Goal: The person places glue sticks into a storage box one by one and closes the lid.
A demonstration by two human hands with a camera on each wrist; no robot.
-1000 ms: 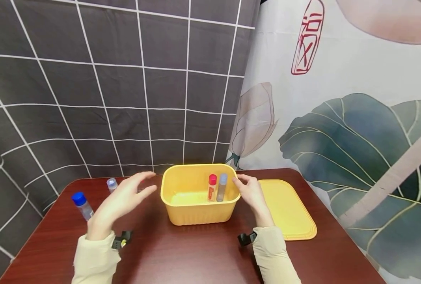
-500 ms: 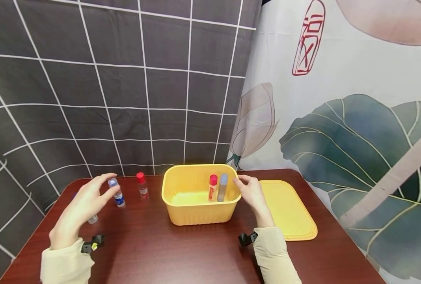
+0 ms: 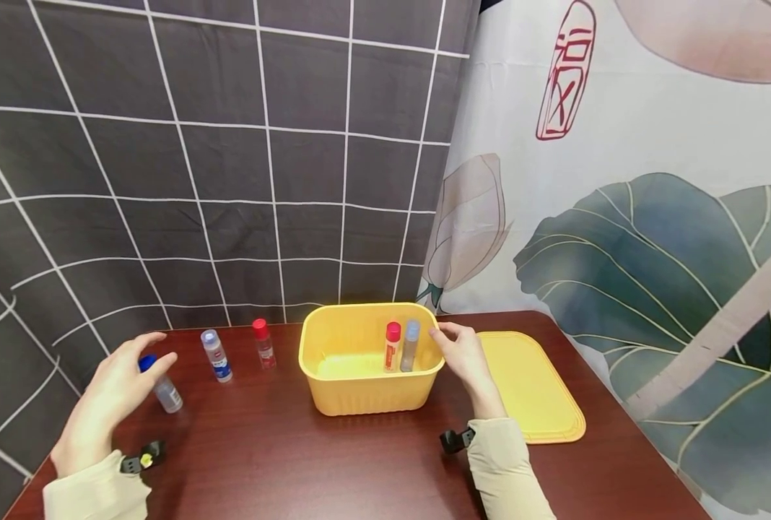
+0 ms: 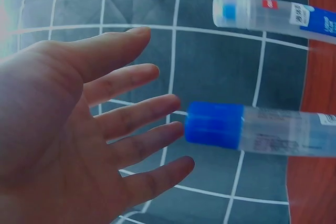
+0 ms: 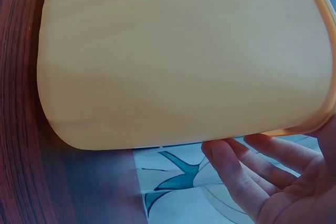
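Currently reaches with the left hand (image 3: pixel 102 393) to a blue-capped tube (image 3: pixel 168 395) at the left side of the reddish-brown table (image 3: pixel 307 469). Has the fingers of that hand spread well apart and nearly straight, with nothing in their hold. Brings those fingertips right up to the blue cap in the left wrist view; cannot tell contact from a narrow gap there.

Has, farther right on the table, a clear-capped tube (image 3: pixel 217 357) with a blue label and then a red-capped tube (image 3: pixel 265 347), both standing, well apart from each other. Holds the yellow box (image 3: pixel 372 397) by its right end with the right hand (image 3: pixel 468 361), with fingers lightly bent against the outer wall and thumb at the rim. Has that box near the back of the table, right of the three tubes, with a second red-capped tube (image 3: pixel 392 348) and a pale-blue-capped tube (image 3: pixel 409 348) side by side in its right half, nearly upright.

Has a yellow lid (image 3: pixel 535 393) flat on the table, just right of the right hand. Wears cream sleeves (image 3: pixel 509 469). Faces a dark curtain (image 3: pixel 229 159) with white grid lines and, beside it, a pale printed cloth (image 3: pixel 658 130).
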